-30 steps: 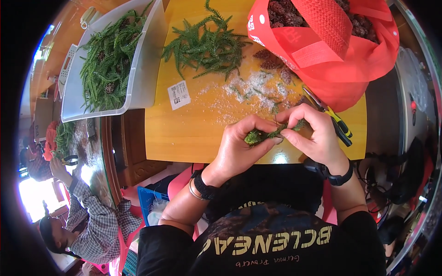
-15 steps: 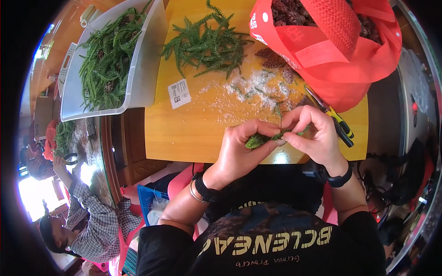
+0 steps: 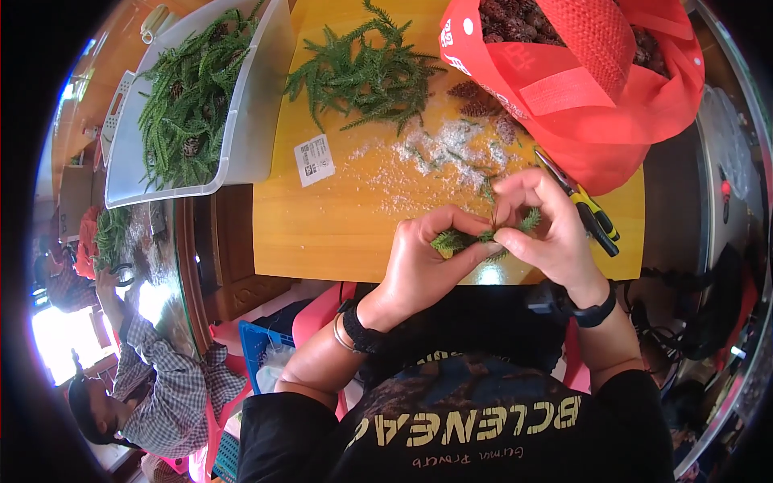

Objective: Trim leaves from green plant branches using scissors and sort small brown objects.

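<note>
Over the front of the yellow table (image 3: 322, 241), both my hands meet on a small green artificial pine sprig (image 3: 453, 241). My left hand (image 3: 423, 258) pinches it between thumb and forefinger, its bushy end poking out past the fingers. From the other side my right hand (image 3: 551, 237) holds the sprig with thumb and fingertips, and needles (image 3: 529, 220) stick out within that grip. A thin dark stem or wire rises between the fingertips; I cannot tell which. Beyond my hands lie white flakes (image 3: 451, 149) and brown pine cones (image 3: 475, 101).
A heap of green sprigs (image 3: 366, 76) lies at the back, near a white label (image 3: 314, 159). The translucent bin (image 3: 250, 121) at left holds sprigs with cones. A red bag (image 3: 596, 137) of cones stands back right beside yellow-black pliers (image 3: 592, 213). Another person (image 3: 169, 386) sits at left.
My right hand's fingers have lifted and spread a little, showing more of the sprig's needles. My left hand has barely moved.
</note>
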{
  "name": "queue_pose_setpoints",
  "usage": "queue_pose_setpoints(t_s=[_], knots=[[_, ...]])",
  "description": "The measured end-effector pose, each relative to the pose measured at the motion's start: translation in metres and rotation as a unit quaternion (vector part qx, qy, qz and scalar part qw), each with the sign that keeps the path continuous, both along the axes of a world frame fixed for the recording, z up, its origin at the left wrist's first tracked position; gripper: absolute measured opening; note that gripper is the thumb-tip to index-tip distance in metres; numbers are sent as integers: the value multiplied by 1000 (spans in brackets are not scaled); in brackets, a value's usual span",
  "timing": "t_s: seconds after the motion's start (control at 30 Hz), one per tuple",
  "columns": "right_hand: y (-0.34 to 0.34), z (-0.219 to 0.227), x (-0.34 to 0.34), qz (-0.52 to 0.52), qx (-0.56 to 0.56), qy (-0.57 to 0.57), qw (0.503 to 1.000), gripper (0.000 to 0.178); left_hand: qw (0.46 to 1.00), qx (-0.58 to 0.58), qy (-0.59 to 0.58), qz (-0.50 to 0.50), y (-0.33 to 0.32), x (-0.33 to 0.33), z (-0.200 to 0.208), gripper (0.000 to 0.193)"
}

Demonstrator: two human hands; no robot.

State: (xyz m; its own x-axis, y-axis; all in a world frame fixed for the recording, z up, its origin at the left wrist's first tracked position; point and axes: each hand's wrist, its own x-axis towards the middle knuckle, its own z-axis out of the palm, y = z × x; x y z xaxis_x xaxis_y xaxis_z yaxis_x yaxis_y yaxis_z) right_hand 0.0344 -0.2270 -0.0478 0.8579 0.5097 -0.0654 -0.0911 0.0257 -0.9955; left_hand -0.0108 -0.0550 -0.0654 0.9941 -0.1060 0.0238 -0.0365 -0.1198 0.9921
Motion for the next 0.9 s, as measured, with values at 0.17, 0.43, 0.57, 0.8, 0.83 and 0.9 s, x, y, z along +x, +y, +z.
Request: queue_pose_setpoints(t_s=[0.17,0.43,0.57,0.8,0.83,0.9], knots=[[-8,-4,6,51,-45,-38,997,20,999,3,41,-13,1,1,3,16],[-8,-5,4,45,-63,-40,996,15,999,-25,45,-14,1,2,-1,18],[-8,-8,5,39,-61,-158,985,12,999,-5,34,-19,2,2,2,17],[-7,-5,7,32,-80,-280,956,11,999,-8,41,-26,4,3,-2,19],[-6,-6,7,32,-80,-279,956,11,998,-18,59,-23,5,3,-5,19],[-6,-8,6,6,-102,-284,953,13,996,-28,77,-21,5,3,-6,19]])
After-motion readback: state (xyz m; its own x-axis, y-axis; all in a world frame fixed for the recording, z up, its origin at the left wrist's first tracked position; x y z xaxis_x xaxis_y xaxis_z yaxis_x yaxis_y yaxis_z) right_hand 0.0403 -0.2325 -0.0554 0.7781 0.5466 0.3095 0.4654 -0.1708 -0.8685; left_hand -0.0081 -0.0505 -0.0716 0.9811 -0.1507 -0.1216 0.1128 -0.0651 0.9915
